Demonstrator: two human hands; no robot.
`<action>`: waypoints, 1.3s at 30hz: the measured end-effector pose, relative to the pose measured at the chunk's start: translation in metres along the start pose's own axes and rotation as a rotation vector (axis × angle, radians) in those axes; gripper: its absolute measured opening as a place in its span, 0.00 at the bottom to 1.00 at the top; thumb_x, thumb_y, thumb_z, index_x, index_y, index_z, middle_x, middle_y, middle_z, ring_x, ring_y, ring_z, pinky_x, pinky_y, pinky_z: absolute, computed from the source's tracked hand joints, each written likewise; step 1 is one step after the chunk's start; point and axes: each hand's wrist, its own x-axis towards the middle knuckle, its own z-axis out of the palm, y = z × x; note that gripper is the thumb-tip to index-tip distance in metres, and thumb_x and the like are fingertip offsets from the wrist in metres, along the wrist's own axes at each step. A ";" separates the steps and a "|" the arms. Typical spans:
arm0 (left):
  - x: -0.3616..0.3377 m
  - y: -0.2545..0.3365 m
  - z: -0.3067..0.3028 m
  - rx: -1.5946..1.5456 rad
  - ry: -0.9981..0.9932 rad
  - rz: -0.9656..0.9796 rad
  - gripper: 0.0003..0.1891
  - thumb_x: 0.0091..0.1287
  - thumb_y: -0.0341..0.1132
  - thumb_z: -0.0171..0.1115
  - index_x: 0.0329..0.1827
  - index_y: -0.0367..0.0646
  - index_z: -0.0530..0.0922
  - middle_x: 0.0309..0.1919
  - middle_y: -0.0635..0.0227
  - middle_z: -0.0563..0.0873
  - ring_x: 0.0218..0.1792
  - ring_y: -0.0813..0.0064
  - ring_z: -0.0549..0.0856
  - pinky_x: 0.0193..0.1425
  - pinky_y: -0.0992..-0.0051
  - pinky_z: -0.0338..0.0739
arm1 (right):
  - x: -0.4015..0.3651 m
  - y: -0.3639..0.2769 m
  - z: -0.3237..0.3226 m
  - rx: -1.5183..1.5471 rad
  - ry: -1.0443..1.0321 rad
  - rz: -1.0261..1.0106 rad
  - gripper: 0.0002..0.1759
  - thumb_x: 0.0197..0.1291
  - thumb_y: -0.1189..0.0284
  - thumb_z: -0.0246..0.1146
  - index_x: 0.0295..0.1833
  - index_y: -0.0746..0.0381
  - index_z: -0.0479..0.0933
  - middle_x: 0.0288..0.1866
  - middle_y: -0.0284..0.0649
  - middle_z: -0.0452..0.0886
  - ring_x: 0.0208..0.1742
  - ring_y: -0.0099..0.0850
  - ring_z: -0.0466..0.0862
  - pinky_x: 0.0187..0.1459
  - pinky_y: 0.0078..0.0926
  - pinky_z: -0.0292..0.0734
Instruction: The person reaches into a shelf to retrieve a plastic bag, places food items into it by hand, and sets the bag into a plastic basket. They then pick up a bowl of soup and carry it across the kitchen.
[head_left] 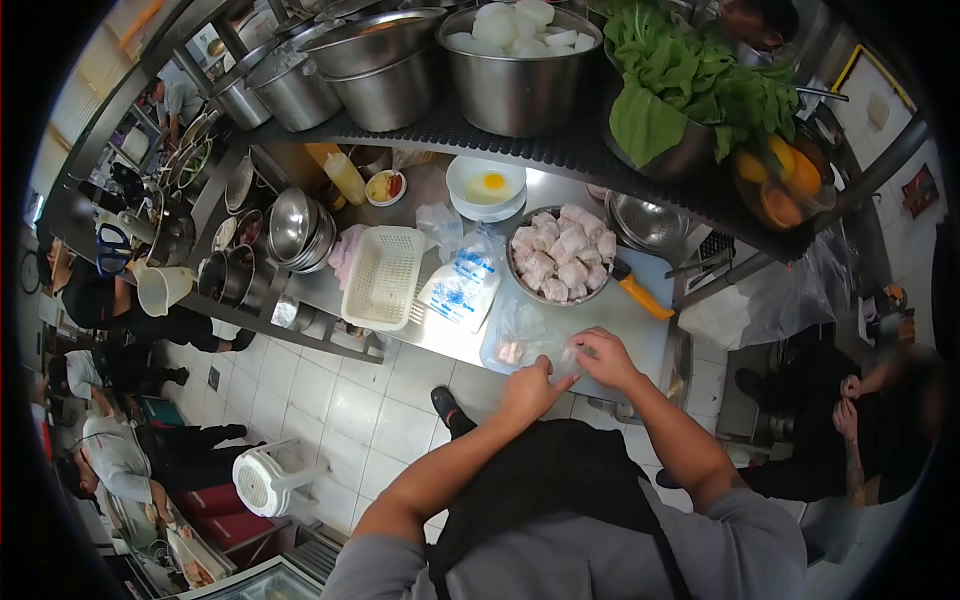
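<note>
A clear plastic bag [522, 322] lies at the near edge of the white cutting board [640, 340], with some pale pink raw meat [510, 351] inside. My left hand [538, 392] pinches the bag's gathered end. Beside it, my right hand [604, 357] has its fingers closed on the same thin plastic. Just beyond stands a metal bowl [516, 272] heaped with raw, pale-skinned meat pieces [565, 250]. To the bowl's right is a knife's yellow handle [645, 297]. A white plastic bag with blue print [464, 285] sits left of the board.
Left on the counter is a white plastic basket [382, 272]; farther back, a white bowl with an egg yolk [488, 184]. Overhead, a shelf [420, 143] carries metal pots and leafy greens [680, 75]. A person [850, 420] stands at right; several others are at left.
</note>
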 end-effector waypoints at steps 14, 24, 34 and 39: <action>0.010 -0.065 0.076 -1.537 0.262 -0.263 0.12 0.68 0.28 0.63 0.50 0.39 0.71 0.32 0.70 0.80 0.32 0.81 0.78 0.36 0.80 0.72 | 0.037 0.027 0.037 1.070 -0.065 0.658 0.04 0.69 0.76 0.59 0.47 0.61 0.76 0.39 0.36 0.81 0.39 0.31 0.84 0.42 0.35 0.80; -0.001 -0.032 0.042 -1.747 0.393 -0.381 0.11 0.70 0.28 0.62 0.52 0.42 0.73 0.39 0.68 0.82 0.38 0.74 0.80 0.47 0.77 0.73 | 0.053 0.061 0.037 1.577 -0.457 0.661 0.09 0.60 0.76 0.62 0.45 0.56 0.71 0.34 0.32 0.76 0.34 0.29 0.80 0.37 0.30 0.77; -0.008 -0.001 0.058 -0.309 0.689 -0.306 0.18 0.56 0.26 0.69 0.47 0.36 0.72 0.42 0.50 0.81 0.42 0.54 0.82 0.49 0.61 0.77 | 0.038 0.048 0.030 0.442 -0.307 0.083 0.19 0.49 0.82 0.63 0.48 0.59 0.73 0.42 0.39 0.78 0.44 0.38 0.81 0.47 0.33 0.77; -0.016 0.004 0.062 -0.057 0.583 -0.270 0.16 0.58 0.32 0.70 0.45 0.37 0.75 0.44 0.52 0.80 0.44 0.52 0.81 0.52 0.60 0.77 | 0.026 0.043 0.015 0.001 0.066 -0.147 0.17 0.50 0.76 0.67 0.48 0.61 0.76 0.45 0.46 0.79 0.50 0.48 0.79 0.53 0.41 0.76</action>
